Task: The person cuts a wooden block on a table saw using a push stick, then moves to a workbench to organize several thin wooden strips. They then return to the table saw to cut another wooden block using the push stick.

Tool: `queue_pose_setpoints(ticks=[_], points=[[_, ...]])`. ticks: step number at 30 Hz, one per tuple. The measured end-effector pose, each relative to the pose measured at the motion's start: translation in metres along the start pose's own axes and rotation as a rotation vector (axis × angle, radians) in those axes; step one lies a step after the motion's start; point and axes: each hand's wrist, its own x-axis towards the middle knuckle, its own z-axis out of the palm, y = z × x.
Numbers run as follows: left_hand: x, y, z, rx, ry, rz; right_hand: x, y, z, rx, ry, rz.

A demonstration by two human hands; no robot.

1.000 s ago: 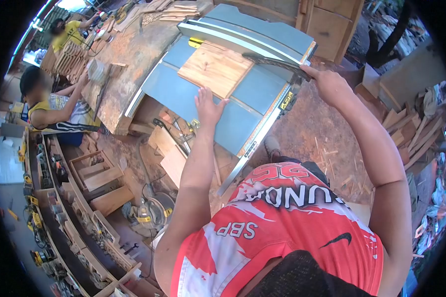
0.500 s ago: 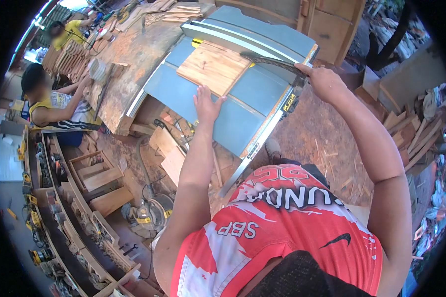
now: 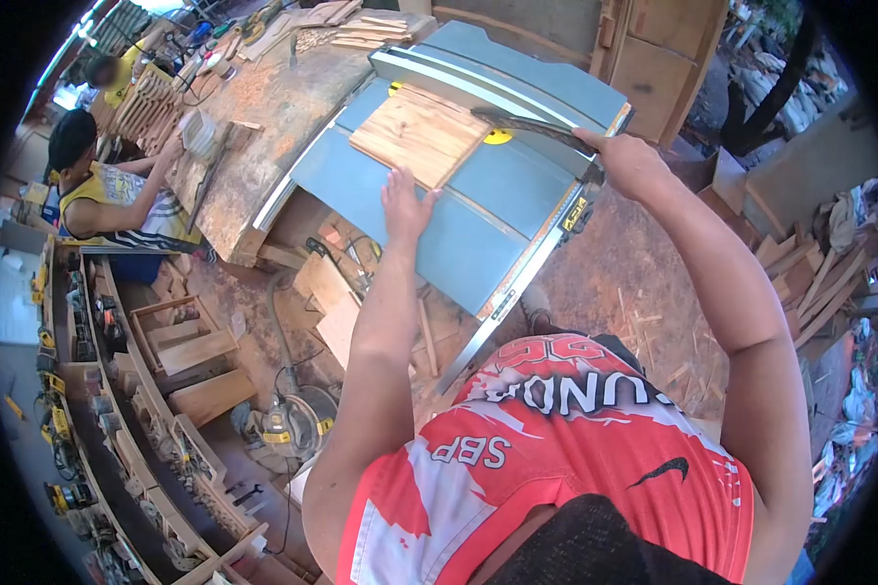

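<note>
A flat wooden board (image 3: 415, 136) lies on the grey-blue top of a table saw (image 3: 488, 229), close to the long metal fence (image 3: 488, 83). My left hand (image 3: 407, 203) rests at the board's near edge, fingers stretched out and thumb apart. In my right hand (image 3: 634, 161) is the handle of a dark push stick (image 3: 537, 124); its far tip meets the board's right-hand corner by the fence. Part of a yellow insert (image 3: 498, 137) shows beside that corner. The blade cannot be made out.
A workbench (image 3: 263, 117) with wood pieces stands to the left, where a person (image 3: 117, 190) works. Shelving with power tools (image 3: 117, 409) curves along the lower left. A corded machine (image 3: 298, 421) sits on the floor. Scrap wood (image 3: 824, 278) is piled at right.
The board has slid a little to the left along the fence, with the push stick following. More of the yellow insert shows. My left hand stays at the board's near edge.
</note>
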Motion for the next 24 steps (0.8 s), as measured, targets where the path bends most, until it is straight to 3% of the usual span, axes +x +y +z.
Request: queue_pose_setpoints(ticks=[24], points=[[0.031,-0.028,-0.002,-0.049,0.018,0.027,0.043,-0.016,0.003,-0.019,0.007,-0.099]])
